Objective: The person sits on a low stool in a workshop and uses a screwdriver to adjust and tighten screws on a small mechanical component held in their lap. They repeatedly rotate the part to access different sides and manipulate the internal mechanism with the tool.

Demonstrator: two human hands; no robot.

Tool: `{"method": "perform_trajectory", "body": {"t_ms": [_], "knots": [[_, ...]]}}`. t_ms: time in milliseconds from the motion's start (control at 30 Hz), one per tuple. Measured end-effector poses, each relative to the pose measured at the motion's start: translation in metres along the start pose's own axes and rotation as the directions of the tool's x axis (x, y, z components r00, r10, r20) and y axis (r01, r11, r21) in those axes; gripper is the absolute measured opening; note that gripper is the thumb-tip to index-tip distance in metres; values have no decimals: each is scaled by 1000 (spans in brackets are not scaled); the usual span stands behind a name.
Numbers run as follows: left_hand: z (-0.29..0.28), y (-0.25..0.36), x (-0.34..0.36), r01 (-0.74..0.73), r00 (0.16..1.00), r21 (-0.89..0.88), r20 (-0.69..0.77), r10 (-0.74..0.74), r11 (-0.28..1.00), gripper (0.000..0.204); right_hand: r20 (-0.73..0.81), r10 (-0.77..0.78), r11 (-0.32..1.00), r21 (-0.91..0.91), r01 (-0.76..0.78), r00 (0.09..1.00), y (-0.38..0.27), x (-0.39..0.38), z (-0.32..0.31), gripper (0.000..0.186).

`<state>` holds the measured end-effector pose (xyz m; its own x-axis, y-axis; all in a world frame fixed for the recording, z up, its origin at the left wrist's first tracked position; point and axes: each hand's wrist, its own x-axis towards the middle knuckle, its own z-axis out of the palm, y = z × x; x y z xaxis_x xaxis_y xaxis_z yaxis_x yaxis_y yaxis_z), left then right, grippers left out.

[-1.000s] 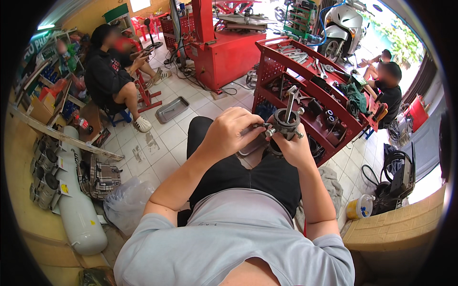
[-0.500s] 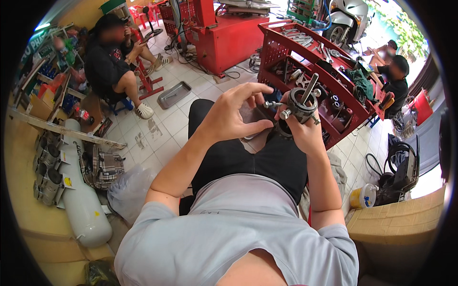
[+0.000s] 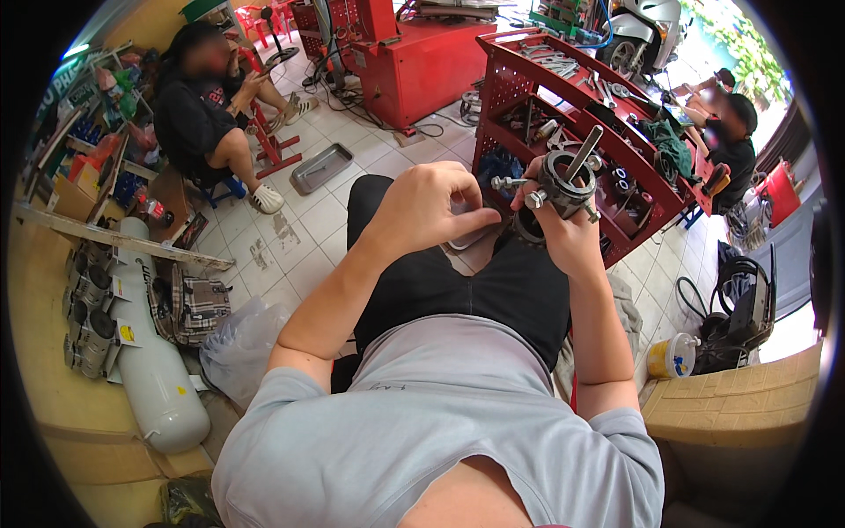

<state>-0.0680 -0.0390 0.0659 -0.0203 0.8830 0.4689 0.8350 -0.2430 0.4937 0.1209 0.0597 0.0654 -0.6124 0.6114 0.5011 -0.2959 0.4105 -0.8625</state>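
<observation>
My right hand is closed around a dark, ring-shaped metal part with bolts, held up above my right thigh. Several bright bolts stick out from its sides, and a straight metal bar rises at a slant from its ring. One long bolt points left, toward my other hand. Just left of that bolt is my left hand, its fingers curled and the thumb stretched out below them. A gap shows between thumb and fingers, with nothing visible in it.
A red tool cart with wrenches and loose parts stands ahead on the right. A metal tray lies on the tiled floor. One person sits at left; others sit at far right. A grey gas cylinder lies at left.
My left hand's fingers have curled in, and the hand has drawn slightly away from the long bolt. My right hand and the metal part have moved slightly to the right.
</observation>
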Motion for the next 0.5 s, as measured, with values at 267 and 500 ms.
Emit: {"method": "perform_trajectory", "body": {"t_ms": [267, 500], "knots": [[-1, 6, 0, -80, 996, -82, -41, 77, 993, 45, -45, 32, 999, 44, -30, 998, 0, -1, 2, 21], [0, 28, 0, -229, 944, -307, -302, 134, 924, 41, -9, -13, 999, -37, 13, 1000, 0, 0, 0, 20]]}}
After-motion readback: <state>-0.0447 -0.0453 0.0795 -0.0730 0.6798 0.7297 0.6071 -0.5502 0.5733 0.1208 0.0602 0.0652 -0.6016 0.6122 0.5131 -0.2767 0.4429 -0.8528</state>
